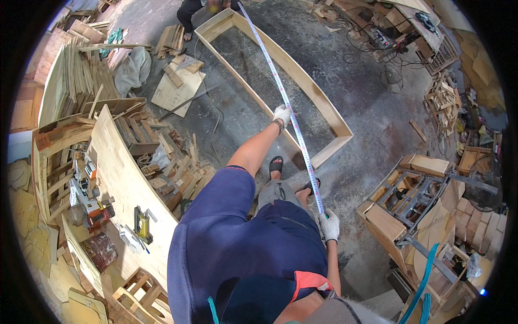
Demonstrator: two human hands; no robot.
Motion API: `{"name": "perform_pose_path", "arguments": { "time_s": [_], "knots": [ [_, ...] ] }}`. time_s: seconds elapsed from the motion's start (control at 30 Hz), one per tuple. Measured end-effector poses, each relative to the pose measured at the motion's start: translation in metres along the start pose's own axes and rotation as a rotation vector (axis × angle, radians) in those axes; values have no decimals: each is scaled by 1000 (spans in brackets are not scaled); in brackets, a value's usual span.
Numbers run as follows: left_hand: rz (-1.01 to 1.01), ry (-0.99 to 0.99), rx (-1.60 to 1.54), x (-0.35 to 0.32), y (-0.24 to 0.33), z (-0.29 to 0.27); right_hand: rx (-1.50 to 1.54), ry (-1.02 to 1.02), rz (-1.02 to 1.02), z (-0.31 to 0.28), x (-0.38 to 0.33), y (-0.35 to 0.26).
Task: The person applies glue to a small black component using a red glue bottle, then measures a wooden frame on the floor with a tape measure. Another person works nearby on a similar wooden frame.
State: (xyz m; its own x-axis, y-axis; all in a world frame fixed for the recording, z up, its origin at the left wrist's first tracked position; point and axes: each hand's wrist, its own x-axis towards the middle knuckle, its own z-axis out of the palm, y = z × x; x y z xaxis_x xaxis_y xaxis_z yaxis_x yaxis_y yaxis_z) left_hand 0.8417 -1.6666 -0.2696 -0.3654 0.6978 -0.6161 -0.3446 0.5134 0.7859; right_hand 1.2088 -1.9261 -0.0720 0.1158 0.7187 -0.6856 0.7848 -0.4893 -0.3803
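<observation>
Two gloved hands hold one tape measure (294, 127) stretched over a concrete floor (372, 119); right hand (329, 225), at about 5 o'clock from picture centre, has its fingers clenched around the tape's near end beside the hip; left hand (281, 114), arm extended toward 12 o'clock, pinches the blade between fingers and thumb above the frame's near long rail.

Tape: narrow, pale, flat blade with fine markings, running straight from the right hand past the left hand to the far end of the frame at 12 o'clock, where a crouching person (190, 13) is partly in view.

Long wooden frame (318, 100): bare pale board on edge, rectangular, open inside to the grey dusty floor; its near corner lies just ahead of the sandalled feet (276, 164).

Open room: floor is free at 2 o'clock beside the frame; passage narrows elsewhere.

Obstructions: wide plywood bench (127, 178) at 9 o'clock carrying a power tool (86, 194); offcut piles (181, 175) between bench and feet; stacked boards (75, 73) at 10 o'clock; wood-and-metal machine stand (410, 197) at 4 o'clock; cables (394, 75) at 1 o'clock.
</observation>
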Motion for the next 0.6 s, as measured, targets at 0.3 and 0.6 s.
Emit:
{"name": "perform_pose_path", "arguments": {
  "time_s": [0.3, 0.6],
  "knots": [
    [11, -33, -11, 13, -8, -8, -34, -20, 16, -1, -3, -9],
    [53, 2, 72, 16, 0, -32, -42, 54, -102, 8, 8, -10]
  ]
}}
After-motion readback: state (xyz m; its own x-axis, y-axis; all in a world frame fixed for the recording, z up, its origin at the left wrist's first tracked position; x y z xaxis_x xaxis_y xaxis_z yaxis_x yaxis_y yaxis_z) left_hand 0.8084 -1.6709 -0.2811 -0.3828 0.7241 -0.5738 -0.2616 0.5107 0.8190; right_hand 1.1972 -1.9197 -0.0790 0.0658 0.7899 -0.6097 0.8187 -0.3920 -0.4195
